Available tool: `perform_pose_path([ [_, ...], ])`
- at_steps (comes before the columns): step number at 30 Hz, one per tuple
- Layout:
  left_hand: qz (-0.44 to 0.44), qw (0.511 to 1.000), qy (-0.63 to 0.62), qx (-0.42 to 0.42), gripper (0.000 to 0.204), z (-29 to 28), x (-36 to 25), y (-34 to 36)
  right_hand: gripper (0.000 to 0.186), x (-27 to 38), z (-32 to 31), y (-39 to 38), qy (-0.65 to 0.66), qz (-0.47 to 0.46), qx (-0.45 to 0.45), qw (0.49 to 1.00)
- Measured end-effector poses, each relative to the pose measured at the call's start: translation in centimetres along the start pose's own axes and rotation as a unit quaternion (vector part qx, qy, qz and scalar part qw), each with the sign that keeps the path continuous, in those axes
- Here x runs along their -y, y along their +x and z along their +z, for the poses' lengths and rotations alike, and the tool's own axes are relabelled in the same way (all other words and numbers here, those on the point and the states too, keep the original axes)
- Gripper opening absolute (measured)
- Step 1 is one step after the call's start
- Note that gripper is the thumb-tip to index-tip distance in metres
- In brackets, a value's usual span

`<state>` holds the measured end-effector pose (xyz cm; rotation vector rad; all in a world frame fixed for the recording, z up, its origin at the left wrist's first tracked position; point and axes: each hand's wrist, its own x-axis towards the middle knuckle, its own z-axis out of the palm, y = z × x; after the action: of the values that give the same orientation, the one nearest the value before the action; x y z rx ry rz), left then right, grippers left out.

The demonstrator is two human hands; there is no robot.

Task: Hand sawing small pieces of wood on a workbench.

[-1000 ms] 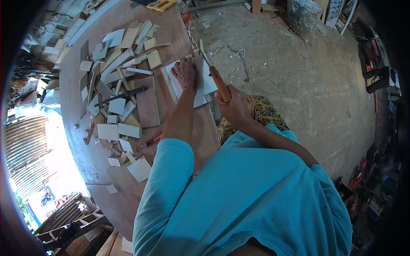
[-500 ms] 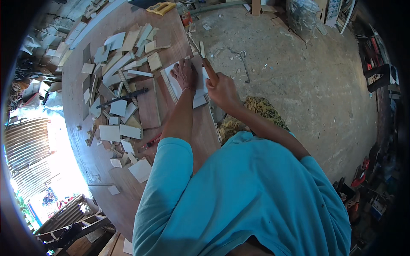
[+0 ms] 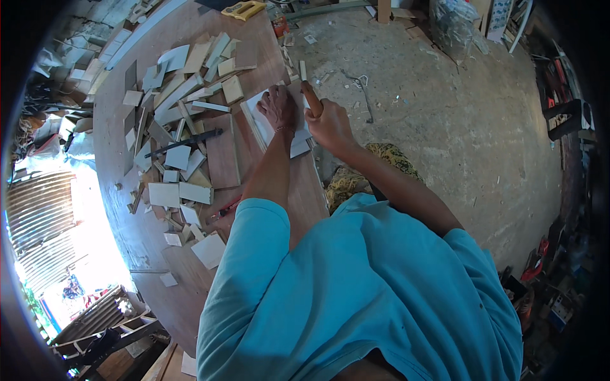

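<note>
A white board lies at the right edge of the desk and is pressed flat by the left hand, fingers spread. A wooden tool handle is gripped tight in the right hand, just beside it. Offcuts are scattered leftward.

Head view, steeply down onto workbench

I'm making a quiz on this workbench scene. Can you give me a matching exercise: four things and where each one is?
Things:
1. left hand
2. right hand
3. yellow tool
4. dark bar

Places:
A. far end of the table
B. gripping a wooden handle
C. flat on the pale board
D. among the wood offcuts

Pairs: 1-C, 2-B, 3-A, 4-D
</note>
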<state>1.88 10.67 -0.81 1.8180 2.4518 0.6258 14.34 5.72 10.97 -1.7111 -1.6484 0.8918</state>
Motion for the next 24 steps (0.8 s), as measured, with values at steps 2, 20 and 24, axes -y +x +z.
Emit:
perform_pose_path([
  [2,0.013,1.0,-0.011,0.012,0.023,0.0,-0.1,-0.4,0.028,-0.4,-0.3,-1.0,-0.01,-0.009,0.004,1.0],
  [20,0.137,0.989,0.049,0.01,0.042,1.3,2.8,-1.8,0.025,-0.4,-0.3,-3.2,0.028,-0.03,0.002,0.999],
  [24,0.107,0.993,0.028,0.033,0.046,0.9,2.4,-2.0,0.026,0.5,-2.2,-3.8,0.003,0.004,0.055,0.999],
])
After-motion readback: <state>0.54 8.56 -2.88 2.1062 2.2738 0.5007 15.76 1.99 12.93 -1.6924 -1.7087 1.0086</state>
